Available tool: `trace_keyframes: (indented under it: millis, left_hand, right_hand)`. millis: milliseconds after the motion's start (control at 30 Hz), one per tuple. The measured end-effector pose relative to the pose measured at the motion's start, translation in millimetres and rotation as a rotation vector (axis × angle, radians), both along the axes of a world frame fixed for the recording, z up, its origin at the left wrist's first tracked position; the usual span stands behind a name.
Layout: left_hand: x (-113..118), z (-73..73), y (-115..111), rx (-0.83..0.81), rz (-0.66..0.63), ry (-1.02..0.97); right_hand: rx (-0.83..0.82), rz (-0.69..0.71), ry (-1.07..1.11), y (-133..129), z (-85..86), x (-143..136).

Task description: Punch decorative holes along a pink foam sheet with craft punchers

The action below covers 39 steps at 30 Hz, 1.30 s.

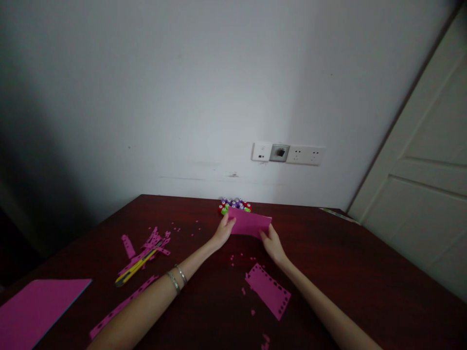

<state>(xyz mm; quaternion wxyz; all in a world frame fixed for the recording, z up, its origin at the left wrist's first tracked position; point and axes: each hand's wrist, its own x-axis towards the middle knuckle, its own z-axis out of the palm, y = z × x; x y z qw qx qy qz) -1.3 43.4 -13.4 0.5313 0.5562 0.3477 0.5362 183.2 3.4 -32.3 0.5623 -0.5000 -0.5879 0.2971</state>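
Observation:
Between my two hands a plain pink sheet of paper (250, 223) is held up above the table, a little bent. My left hand (223, 232) pinches its left end, thumb on the near face. At the right end, my right hand (272, 243) grips the lower corner. Just behind the sheet sits a cluster of small purple, red and green craft punches (235, 204), partly covered by it. A pink paper piece with punched holes along its edges (269, 291) lies on the table nearer to me, between my forearms.
On the left lie a yellow utility knife (136, 267), punched pink scraps (155, 240), a long punched strip (122, 307) and a large pink sheet (44, 308). Tiny paper bits dot the dark red table (328, 253). Behind it stands a wall with sockets (303, 155).

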Motion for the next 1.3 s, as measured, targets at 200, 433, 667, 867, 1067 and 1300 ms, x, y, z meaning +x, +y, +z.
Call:
trace_keyframes:
  millis: [200,433,667,867,1067,1300]
  left_hand:
    - [1,-2.0,-1,0.060,0.014,0.027]
    - [-1,-13.4,5,0.017,0.022,0.080]
    - [1,-18.3,9,0.079,0.051,0.154]
    - [-2,-27.1,8,0.113,0.071,0.216]
    - [-11,-9.8,9,0.112,0.045,0.348]
    - [-24,5.1,10,0.057,-0.032,0.527]
  right_hand:
    - [-0.016,-0.038,-0.039,0,0.1,-2]
    - [-0.037,-0.060,-0.057,3,-4.6,1]
    - [-0.033,-0.067,-0.077,1,-5.2,2]
    - [-0.046,-0.087,-0.092,-1,-11.3,5]
    - [-0.050,-0.054,-0.063,1,-3.1,11]
    - [-0.177,0.004,0.071,1,1.9,24]
